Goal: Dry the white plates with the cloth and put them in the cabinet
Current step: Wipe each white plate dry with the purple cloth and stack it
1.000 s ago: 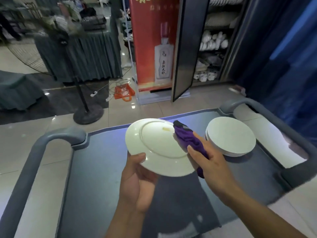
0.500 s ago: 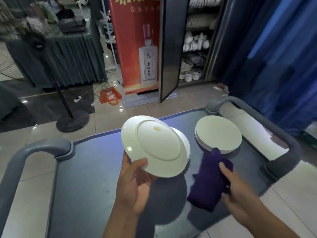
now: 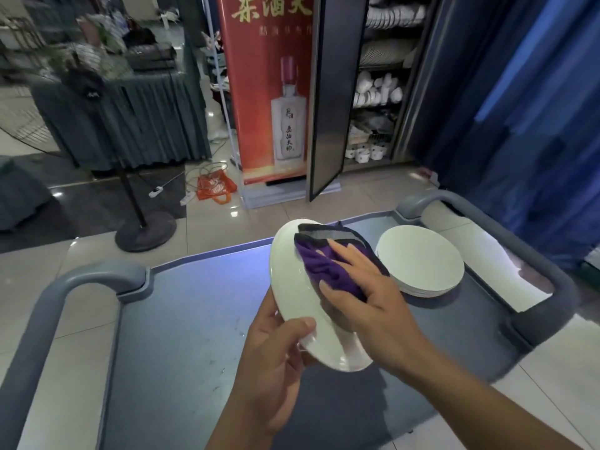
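My left hand [image 3: 276,358] grips a white plate [image 3: 295,287] by its near rim, thumb on top, and holds it tilted above the cart. A purple cloth [image 3: 328,267] with a grey edge lies on the plate's upper face, and my right hand [image 3: 367,297] presses it there with straight, spread fingers. To the right, a stack of white plates [image 3: 422,264] stands on the cart top. The cabinet [image 3: 380,92] is ahead, its dark door [image 3: 334,99] swung open and crockery on its shelves.
The grey cart [image 3: 181,319] has curved handles at the left [image 3: 65,287] and right [image 3: 506,228]. Beyond it stand a red banner [image 3: 269,92], a fan stand [image 3: 143,228], an orange bag [image 3: 216,188], a draped table [image 3: 126,118] and blue curtains [image 3: 535,108].
My right hand has lifted the cloth from beside the cart top back onto the plate. The left hand has tilted the plate more steeply toward the right.
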The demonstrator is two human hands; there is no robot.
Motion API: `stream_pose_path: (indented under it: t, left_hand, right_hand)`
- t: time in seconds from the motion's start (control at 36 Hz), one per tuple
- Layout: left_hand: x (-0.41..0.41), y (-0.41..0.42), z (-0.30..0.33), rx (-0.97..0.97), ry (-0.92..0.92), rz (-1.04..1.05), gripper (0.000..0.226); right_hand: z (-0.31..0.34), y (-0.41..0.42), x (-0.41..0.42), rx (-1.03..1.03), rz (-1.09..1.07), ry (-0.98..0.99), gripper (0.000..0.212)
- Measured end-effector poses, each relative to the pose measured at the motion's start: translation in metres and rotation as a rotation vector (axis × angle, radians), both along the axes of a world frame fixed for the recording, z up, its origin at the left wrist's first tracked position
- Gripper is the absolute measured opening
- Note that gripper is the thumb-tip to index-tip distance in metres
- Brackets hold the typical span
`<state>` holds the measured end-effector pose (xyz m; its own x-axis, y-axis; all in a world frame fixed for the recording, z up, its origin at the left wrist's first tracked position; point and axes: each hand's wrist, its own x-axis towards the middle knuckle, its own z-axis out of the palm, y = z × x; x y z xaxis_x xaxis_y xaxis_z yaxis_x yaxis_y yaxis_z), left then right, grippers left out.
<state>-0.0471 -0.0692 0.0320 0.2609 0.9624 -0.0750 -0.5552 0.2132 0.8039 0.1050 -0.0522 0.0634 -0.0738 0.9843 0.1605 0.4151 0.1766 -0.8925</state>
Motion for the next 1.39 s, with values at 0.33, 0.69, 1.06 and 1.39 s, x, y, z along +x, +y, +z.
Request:
stream_pose_path:
  t: [0.33, 0.69, 1.06, 1.39]
  left_hand:
    - [-0.012, 0.002, -0.010, -0.062, -0.223, 0.027, 0.064]
    - [-0.033, 0.021, -0.017, -0.118, -0.252, 0.084, 0.096]
    - [-0.013, 0.010, -0.011, -0.226, -0.337, 0.019, 0.098]
    - [-0.003, 0.004, 0.003, -0.436, -0.410, 0.116, 0.030]
  right_hand:
    - [0.008, -0.036, 0.053, -0.025, 0.327, -0.242, 0.056]
    - [-0.048, -0.063, 0.082, -0.507, -0.626, 0.830, 0.038]
    - [-0.014, -0.069, 0.053, 0.105, -0.394, 0.193, 0.030]
    - [-0.049, -0.050, 0.054, 0.322, -0.064, -0.636, 0.095]
